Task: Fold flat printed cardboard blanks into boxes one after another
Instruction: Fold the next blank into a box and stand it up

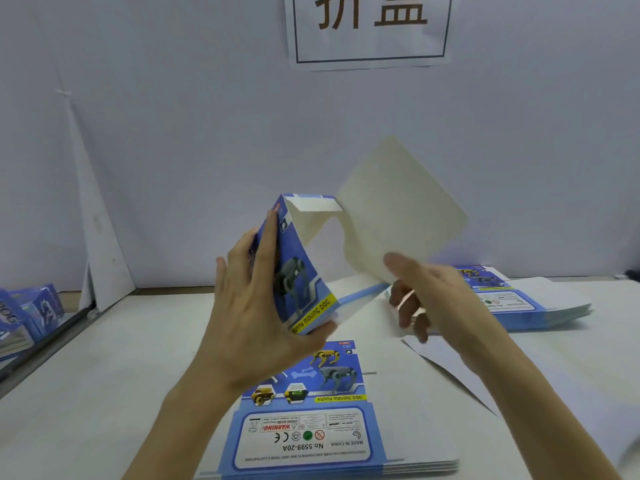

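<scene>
I see the left hand (249, 306) holding a half-folded box (301, 271) in the air above the table (121, 375). Its fingers lie along the blue printed side and the thumb is hooked under the bottom edge. The right hand (440, 296) pinches the lower corner of the big white flap (398, 209), thumb on top and fingers curled underneath. The flap stands open, tilted up to the right. Directly below the box, 1 stack of flat blanks (311, 441) lies on the table. A second stack (540, 306) lies behind the right hand. Finished boxes (31, 317) are at the far left.
</scene>
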Motion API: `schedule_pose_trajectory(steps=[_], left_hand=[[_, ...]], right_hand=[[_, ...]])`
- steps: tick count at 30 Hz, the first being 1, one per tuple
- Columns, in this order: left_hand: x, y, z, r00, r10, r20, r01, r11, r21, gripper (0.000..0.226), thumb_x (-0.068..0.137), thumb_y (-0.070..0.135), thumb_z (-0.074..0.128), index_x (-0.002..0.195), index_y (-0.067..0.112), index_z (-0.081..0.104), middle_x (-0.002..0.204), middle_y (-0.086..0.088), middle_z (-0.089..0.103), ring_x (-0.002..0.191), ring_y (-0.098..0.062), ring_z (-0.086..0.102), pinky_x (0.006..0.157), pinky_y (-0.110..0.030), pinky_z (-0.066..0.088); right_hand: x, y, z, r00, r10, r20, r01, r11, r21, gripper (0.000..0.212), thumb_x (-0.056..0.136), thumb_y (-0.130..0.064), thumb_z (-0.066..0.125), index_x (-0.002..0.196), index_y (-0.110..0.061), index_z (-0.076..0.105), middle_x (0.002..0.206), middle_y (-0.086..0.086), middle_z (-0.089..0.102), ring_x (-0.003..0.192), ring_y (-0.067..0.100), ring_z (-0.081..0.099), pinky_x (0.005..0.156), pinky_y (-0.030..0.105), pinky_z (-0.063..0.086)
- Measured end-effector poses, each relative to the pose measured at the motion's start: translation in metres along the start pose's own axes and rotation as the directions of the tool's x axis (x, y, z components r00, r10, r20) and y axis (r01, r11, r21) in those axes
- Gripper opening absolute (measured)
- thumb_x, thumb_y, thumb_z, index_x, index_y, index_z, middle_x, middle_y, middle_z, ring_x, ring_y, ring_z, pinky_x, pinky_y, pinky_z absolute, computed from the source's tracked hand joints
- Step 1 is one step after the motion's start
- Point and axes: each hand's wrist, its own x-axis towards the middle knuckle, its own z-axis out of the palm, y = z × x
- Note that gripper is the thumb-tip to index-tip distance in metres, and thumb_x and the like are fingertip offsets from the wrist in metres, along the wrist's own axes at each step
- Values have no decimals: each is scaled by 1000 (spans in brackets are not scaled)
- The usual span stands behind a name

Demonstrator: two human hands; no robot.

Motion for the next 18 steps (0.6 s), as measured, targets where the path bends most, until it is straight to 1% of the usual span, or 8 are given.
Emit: schedule_pose_trajectory(steps=[3, 5, 7, 9, 11, 14, 16, 18], left_hand=[[-2, -3, -4, 999, 25, 40, -27, 998, 54, 122, 53, 64, 70, 148, 43, -4, 145, -4, 20, 132, -24, 31, 104, -52, 39], [-3, -6, -5, 998, 52, 37, -54, 998, 43, 121, 54, 64, 69, 151, 37, 2, 144, -3, 19, 131, -22, 33, 99, -47, 46], [-2, -6, -8, 996, 85, 14, -84, 995, -46, 119, 56, 65, 69, 151, 35, 4, 142, -2, 19, 132, -19, 34, 96, -44, 49], [0, -2, -8, 990, 135, -41, -140, 979, -150, 120, 59, 58, 73, 152, 27, 4, 141, -5, 22, 133, -10, 33, 101, -26, 45], [0, 5, -3, 981, 178, -70, -189, 960, -204, 122, 61, 51, 77, 153, 13, 6, 140, -10, 24, 134, -4, 31, 100, -9, 36], [3, 19, 4, 994, 97, -49, -108, 941, -320, 122, 56, 66, 74, 152, 14, 18, 135, -6, 33, 135, -15, 36, 103, -17, 39], [4, 20, 0, 996, 87, -28, -91, 956, -278, 125, 54, 71, 73, 153, 20, 16, 137, -3, 31, 136, -19, 36, 102, -19, 42], [1, 10, -6, 979, 202, -5, -199, 963, -183, 125, 57, 63, 75, 153, 31, 2, 142, -3, 22, 137, -7, 30, 97, -7, 39]], right_hand=[[7, 5, -11, 971, -163, -178, 208, 938, 276, 21, 90, -32, 58, 80, -16, 68, 62, 0, 65, 50, 15, 59, 40, 25, 46], [12, 9, -15, 959, -172, -226, 253, 878, 407, 20, 93, -23, 55, 80, -17, 69, 64, 0, 64, 51, 13, 57, 42, 24, 48], [17, 13, -17, 981, -30, -189, 136, 804, 579, 20, 94, -18, 54, 78, -14, 66, 60, 0, 61, 49, 12, 53, 42, 21, 45], [20, 16, -14, 984, 176, 9, -118, 621, 775, 11, 87, -14, 57, 77, -11, 61, 57, -1, 60, 42, 8, 50, 38, 16, 39], [19, 19, -3, 926, 290, 242, -357, 462, 811, 7, 68, -7, 66, 74, -8, 62, 55, 1, 60, 36, 6, 47, 34, 12, 33], [8, 25, 14, 818, 334, 469, -576, 494, 652, 16, 49, 3, 79, 59, -5, 69, 52, 4, 59, 37, 11, 46, 36, 14, 33], [7, 25, 18, 812, 360, 459, -583, 527, 618, 11, 67, -2, 70, 58, -6, 67, 54, 5, 55, 34, 9, 45, 33, 13, 28], [12, 23, 15, 860, 392, 328, -508, 580, 637, 19, 87, -3, 50, 71, -6, 60, 57, 5, 50, 32, 7, 46, 27, 12, 26]])
